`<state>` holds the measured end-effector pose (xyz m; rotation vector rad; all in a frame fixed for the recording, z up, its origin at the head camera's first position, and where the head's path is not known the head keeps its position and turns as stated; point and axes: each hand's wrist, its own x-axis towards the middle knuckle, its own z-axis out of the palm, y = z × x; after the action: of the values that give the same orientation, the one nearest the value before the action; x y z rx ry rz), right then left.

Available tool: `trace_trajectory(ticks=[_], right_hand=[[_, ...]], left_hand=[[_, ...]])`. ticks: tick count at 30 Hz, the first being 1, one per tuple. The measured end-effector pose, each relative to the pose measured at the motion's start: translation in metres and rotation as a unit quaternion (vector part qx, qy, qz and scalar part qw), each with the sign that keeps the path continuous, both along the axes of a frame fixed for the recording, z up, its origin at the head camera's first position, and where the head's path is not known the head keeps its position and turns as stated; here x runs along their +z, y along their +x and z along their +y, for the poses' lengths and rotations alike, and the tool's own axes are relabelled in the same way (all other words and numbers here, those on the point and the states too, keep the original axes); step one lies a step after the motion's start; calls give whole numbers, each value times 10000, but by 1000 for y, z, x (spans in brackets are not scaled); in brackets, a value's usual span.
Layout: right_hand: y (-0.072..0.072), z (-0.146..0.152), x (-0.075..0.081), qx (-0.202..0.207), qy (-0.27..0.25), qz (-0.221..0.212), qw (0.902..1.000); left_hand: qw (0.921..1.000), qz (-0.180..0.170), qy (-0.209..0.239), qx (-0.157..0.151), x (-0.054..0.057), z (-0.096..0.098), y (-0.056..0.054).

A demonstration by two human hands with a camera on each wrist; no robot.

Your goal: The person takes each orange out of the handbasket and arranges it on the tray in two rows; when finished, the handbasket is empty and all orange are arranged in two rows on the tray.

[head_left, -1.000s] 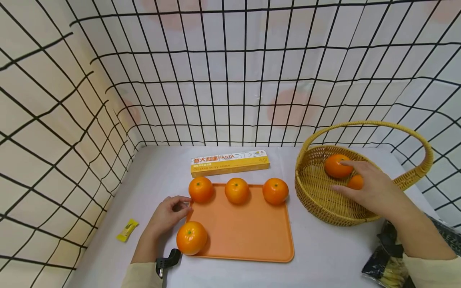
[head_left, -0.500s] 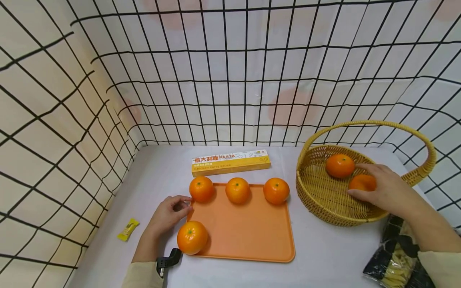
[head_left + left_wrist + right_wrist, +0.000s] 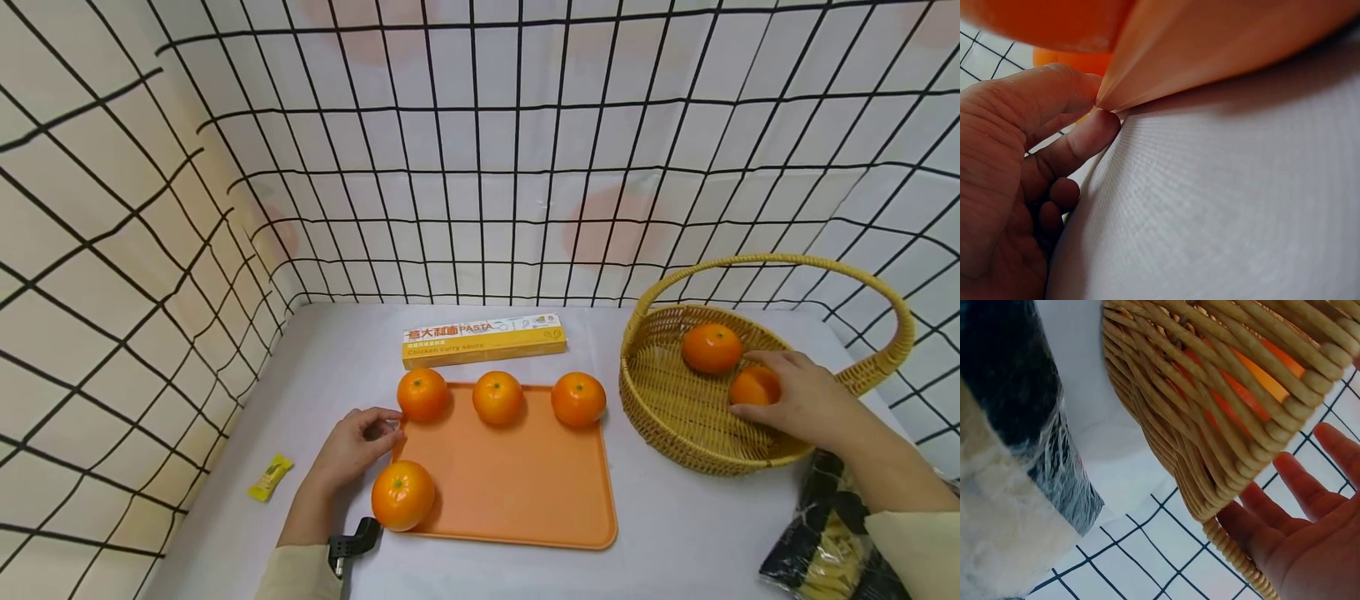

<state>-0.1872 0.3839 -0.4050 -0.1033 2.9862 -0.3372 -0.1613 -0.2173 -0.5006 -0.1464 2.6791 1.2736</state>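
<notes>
At the left edge of the orange tray (image 3: 517,483), my left hand (image 3: 356,448) pinches the rim between thumb and fingertips; the left wrist view shows the fingers (image 3: 1094,134) meeting at the tray's edge. Several oranges sit on the tray: three along its far side, such as the middle orange (image 3: 498,397), and one orange (image 3: 403,495) at the near left corner. My right hand (image 3: 806,400) reaches over the rim of the wicker basket (image 3: 675,425), thumb and fingers around an orange (image 3: 753,387) inside. Another orange (image 3: 712,348) lies beside it in the basket.
A yellow and white pasta box (image 3: 483,342) lies behind the tray. A small yellow packet (image 3: 271,478) is at the far left. Under the right forearm lies a clear and black bag of pasta (image 3: 825,542). Black wire mesh (image 3: 480,167) encloses the table's back and sides.
My right hand has moved right and slightly back from above the basket's middle, closing around the right-hand orange. The left hand keeps its place at the tray's edge.
</notes>
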Motion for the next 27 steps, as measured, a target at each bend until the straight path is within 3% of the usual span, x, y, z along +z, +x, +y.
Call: trace_trajectory(ticks=[27], right_hand=[[-10, 4, -13, -84, -27, -284, 9996]], left_hand=[[10000, 61, 45, -16, -2, 1, 0]])
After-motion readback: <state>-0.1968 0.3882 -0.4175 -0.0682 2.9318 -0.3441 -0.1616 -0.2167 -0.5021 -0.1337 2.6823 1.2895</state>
